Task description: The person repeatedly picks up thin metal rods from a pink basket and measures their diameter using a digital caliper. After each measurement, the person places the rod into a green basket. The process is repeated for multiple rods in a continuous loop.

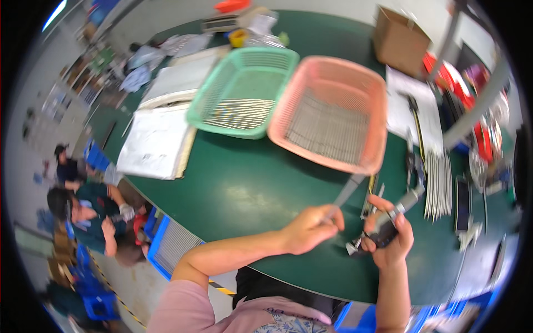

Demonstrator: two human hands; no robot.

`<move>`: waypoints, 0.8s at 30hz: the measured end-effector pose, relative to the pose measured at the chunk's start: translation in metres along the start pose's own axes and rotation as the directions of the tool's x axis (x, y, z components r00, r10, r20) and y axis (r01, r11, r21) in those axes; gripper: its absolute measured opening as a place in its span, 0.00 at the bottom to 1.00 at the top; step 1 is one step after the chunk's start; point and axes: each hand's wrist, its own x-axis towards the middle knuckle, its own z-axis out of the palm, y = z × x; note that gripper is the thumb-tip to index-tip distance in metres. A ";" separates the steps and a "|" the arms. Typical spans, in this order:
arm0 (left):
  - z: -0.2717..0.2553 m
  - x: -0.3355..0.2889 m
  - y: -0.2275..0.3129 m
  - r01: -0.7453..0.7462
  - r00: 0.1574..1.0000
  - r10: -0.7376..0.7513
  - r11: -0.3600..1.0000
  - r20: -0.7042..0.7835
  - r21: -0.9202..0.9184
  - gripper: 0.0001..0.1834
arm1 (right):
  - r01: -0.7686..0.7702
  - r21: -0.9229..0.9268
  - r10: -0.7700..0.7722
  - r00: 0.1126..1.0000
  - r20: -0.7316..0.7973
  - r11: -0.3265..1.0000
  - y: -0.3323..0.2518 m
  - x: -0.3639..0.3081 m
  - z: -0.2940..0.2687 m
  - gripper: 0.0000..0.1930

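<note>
My right hand is wrapped round a micrometer, its silver thimble pointing up and right and its frame toward my left hand. My left hand pinches a thin grey metal strip or rod, smeared by motion, which slants up toward the pink basket. Many slim metal rods lie inside that basket. Left of it stands a green basket with a smaller row of rods. A further row of pale rods lies on the table right of my right hand.
The green table carries papers at left and a sheet with a black-handled tool at right. A cardboard box stands behind. A blue crate of rods is beside the table; a co-worker sits at left.
</note>
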 end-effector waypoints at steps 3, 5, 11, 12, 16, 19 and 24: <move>-0.018 0.011 0.020 -0.218 0.975 0.218 0.915 0.038 0.340 0.06 | 0.146 0.034 -0.145 0.989 -0.030 0.989 -0.002 0.008 0.018 0.37; -0.017 0.005 0.026 -0.177 0.983 0.132 0.871 0.128 0.458 0.09 | 0.115 0.054 -0.116 0.993 0.030 0.992 -0.006 0.005 0.013 0.38; -0.026 -0.006 0.034 -0.341 0.939 0.343 0.932 0.004 0.126 0.13 | 0.051 0.006 -0.050 0.998 -0.040 0.999 -0.014 0.002 -0.001 0.31; -0.029 0.012 0.030 -0.409 0.911 0.412 0.908 0.022 -0.089 0.14 | 0.089 -0.035 -0.091 0.994 -0.055 0.995 -0.018 0.002 -0.003 0.30; -0.026 0.011 0.035 -0.421 0.891 0.451 0.786 -0.047 -0.452 0.14 | 0.089 -0.061 -0.092 0.995 -0.050 0.994 -0.010 -0.003 0.013 0.27; -0.011 0.017 0.022 -0.382 0.914 0.405 0.822 -0.038 -0.423 0.13 | -0.006 -0.126 -0.009 0.992 -0.122 0.992 0.004 -0.010 0.045 0.21; 0.003 0.014 0.005 -0.284 0.958 0.273 0.890 -0.082 -0.357 0.07 | -0.073 -0.200 0.056 0.994 -0.090 0.977 0.023 -0.017 0.046 0.19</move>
